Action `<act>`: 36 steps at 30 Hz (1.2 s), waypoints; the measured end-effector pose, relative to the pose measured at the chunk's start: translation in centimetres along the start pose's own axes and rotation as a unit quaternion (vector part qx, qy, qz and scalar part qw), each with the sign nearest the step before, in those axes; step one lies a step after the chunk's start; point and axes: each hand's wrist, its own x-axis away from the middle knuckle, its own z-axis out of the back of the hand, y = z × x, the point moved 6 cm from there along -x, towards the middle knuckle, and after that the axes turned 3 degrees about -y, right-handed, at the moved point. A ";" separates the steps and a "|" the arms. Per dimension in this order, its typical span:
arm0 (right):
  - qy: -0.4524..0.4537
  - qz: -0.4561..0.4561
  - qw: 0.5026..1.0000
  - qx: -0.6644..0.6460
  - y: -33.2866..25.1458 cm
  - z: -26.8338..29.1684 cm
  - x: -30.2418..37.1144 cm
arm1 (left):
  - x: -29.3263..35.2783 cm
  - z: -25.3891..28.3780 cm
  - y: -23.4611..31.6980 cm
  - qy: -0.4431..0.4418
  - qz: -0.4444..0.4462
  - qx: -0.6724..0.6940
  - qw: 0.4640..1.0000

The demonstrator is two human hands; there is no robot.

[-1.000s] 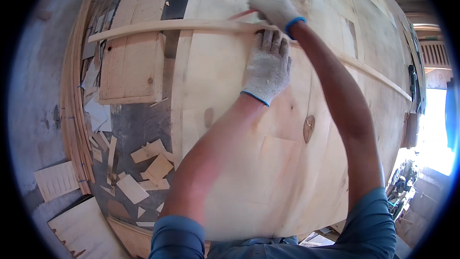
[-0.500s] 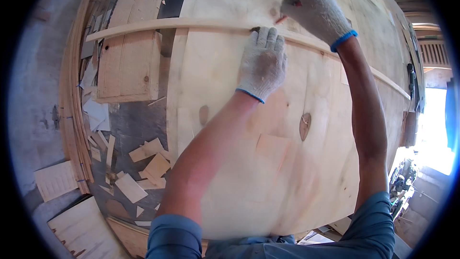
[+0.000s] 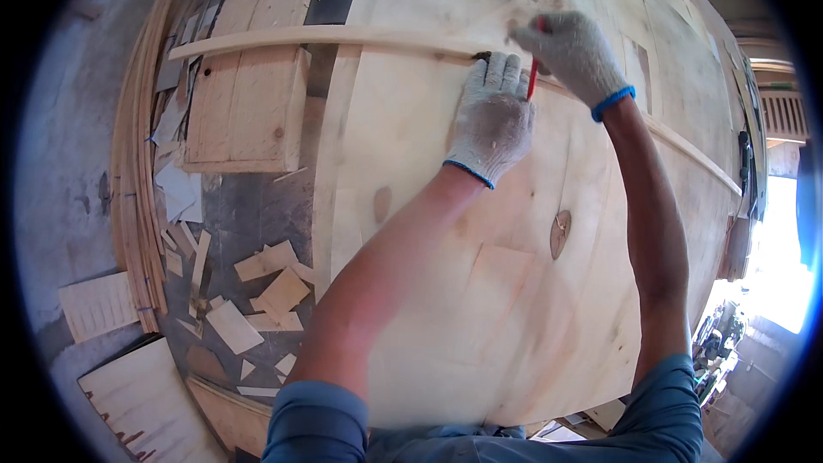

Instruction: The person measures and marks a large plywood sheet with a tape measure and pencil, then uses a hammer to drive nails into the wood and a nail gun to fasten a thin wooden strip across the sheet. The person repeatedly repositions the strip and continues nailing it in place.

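Probably, the long wooden batten (image 3: 291, 36), lying across the plywood sheet (image 3: 446, 291), is light but slightly flexible, best held along both edges. The left hand (image 3: 495, 116) lies flat, fingers extended to it; the right hand (image 3: 576, 53) has fingers curled around a red pencil (image 3: 533, 80).

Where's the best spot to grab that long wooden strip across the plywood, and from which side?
Probably its left end, coming from the left: the wooden strip is narrow, and that end juts past the knotty board, clear of the left hand.
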 end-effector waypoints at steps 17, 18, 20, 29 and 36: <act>0.020 -0.031 0.909 -0.416 -4.8 -10.5 -9.6 | 2.8 -5.0 -1.7 -0.001 0.235 0.553 0.799; 0.025 -0.038 0.907 -0.419 -4.7 -10.8 -9.7 | 2.8 -5.0 -1.5 -0.012 0.245 0.565 0.788; 0.023 -0.037 0.914 -0.404 -6.0 -10.9 -9.7 | 3.6 -5.9 -1.6 0.000 0.245 0.568 0.786; 0.042 0.009 0.972 -0.230 -2.1 -7.0 -9.5 | 1.3 -4.1 -1.1 -0.053 0.036 0.062 0.996; 0.057 -0.076 0.981 -0.167 10.4 2.9 -1.4 | 0.2 -1.0 0.6 -0.033 -0.004 -0.008 0.999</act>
